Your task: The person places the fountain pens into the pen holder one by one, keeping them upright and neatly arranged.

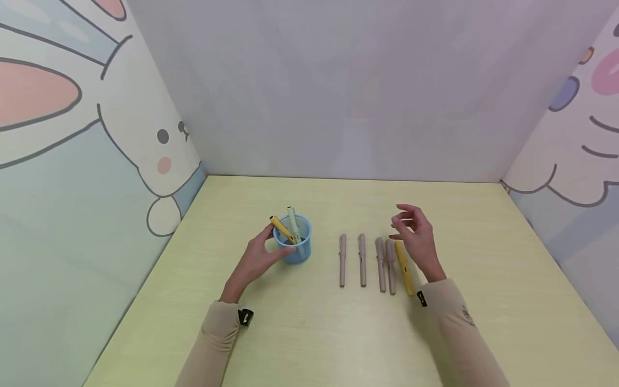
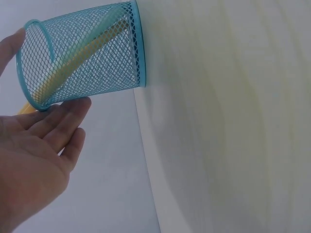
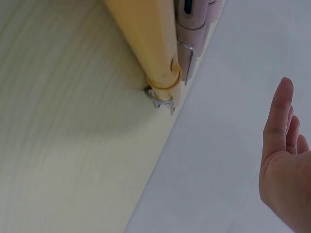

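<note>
My left hand (image 1: 256, 259) holds a light-blue mesh pen cup (image 1: 296, 253) near its rim, thumb on one side and fingers on the other. The cup stands upright on the table. Inside it lean a yellow pen (image 1: 282, 228) and a pale green pen (image 1: 293, 219). In the left wrist view both pens show through the mesh cup (image 2: 87, 53). My right hand (image 1: 418, 242) hovers over the far end of another yellow pen (image 1: 405, 271), with loosely bent fingers and nothing in them. Several mauve-grey pens (image 1: 362, 260) lie in a row to its left.
The pens lie on a pale yellow wooden table (image 1: 300, 333). A grey wall (image 1: 338, 97) rises behind its far edge. Side panels with cartoon animals (image 1: 130, 123) flank the table left and right.
</note>
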`<state>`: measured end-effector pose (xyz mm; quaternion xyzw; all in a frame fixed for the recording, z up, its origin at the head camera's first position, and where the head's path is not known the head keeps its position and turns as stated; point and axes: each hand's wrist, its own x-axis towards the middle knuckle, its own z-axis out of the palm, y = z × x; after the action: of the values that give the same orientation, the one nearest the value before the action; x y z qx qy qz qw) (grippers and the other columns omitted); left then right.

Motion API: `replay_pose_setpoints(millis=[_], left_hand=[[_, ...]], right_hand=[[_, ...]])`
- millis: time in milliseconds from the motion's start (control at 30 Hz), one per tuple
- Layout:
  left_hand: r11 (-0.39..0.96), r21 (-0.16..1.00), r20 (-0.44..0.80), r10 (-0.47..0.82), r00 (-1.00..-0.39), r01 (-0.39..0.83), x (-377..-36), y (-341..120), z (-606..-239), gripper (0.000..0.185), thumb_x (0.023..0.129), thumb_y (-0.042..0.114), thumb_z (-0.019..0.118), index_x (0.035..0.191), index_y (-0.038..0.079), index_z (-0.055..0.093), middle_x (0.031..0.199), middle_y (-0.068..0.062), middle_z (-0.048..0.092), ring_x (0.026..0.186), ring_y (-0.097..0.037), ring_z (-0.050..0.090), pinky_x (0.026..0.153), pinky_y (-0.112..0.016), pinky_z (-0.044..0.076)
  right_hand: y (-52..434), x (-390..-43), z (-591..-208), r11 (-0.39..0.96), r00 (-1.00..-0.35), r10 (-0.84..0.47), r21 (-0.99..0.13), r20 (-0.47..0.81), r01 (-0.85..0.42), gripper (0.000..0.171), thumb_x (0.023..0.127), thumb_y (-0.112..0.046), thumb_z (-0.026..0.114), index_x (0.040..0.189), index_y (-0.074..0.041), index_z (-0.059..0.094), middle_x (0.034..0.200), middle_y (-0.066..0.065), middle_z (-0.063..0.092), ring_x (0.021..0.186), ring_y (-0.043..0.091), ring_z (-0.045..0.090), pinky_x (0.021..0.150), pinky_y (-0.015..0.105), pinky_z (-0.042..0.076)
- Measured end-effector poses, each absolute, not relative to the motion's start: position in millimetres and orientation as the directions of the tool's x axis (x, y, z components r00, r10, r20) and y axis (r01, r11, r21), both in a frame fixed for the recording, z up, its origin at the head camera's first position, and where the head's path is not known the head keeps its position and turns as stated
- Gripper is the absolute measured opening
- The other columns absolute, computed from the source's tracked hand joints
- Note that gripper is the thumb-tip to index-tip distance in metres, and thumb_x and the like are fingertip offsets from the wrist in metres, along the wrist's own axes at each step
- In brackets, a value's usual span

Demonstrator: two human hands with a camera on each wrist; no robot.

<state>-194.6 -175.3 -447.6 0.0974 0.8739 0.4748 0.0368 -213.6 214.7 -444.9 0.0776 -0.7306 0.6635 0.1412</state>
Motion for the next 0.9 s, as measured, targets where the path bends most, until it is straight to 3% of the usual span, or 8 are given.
replay_pose_setpoints(millis=[400, 667, 900], left_hand=[[0.528, 0.838, 0.025, 0.207, -0.978, 0.134, -195, -174, -447, 0.092, 0.093, 0.045, 0.078, 0.163, 0.010, 0.031, 0.153, -0.017, 0.049, 0.144, -0.036, 0.041, 0.116, -0.066, 0.026], [0.532, 0.835, 0.034, 0.207, -0.978, 0.141, -195, -174, -448, 0.091, 0.093, 0.045, 0.078, 0.163, 0.009, 0.031, 0.153, -0.018, 0.049, 0.144, -0.036, 0.041, 0.116, -0.066, 0.027], [0.527, 0.837, 0.042, 0.210, -0.977, 0.149, -196, -173, -449, 0.090, 0.092, 0.044, 0.078, 0.162, 0.010, 0.033, 0.151, -0.017, 0.051, 0.143, -0.035, 0.043, 0.116, -0.066, 0.027]], right_hand=[[232, -210, -444, 0.180, -0.966, 0.045, -0.953, 0.254, -0.242, 0.042, 0.104, -0.001, 0.059, 0.142, 0.009, 0.045, 0.110, 0.015, 0.056, 0.089, 0.011, 0.063, 0.068, 0.032, 0.062], [242, -207, -445, 0.199, -0.971, 0.036, -0.954, 0.236, -0.224, 0.039, 0.105, -0.006, 0.060, 0.139, 0.007, 0.048, 0.106, 0.010, 0.056, 0.088, 0.009, 0.064, 0.068, 0.033, 0.062], [251, -207, -448, 0.237, -0.980, -0.002, -0.952, 0.201, -0.196, 0.043, 0.106, -0.011, 0.060, 0.142, 0.008, 0.046, 0.107, 0.012, 0.056, 0.091, 0.014, 0.065, 0.070, 0.035, 0.062]])
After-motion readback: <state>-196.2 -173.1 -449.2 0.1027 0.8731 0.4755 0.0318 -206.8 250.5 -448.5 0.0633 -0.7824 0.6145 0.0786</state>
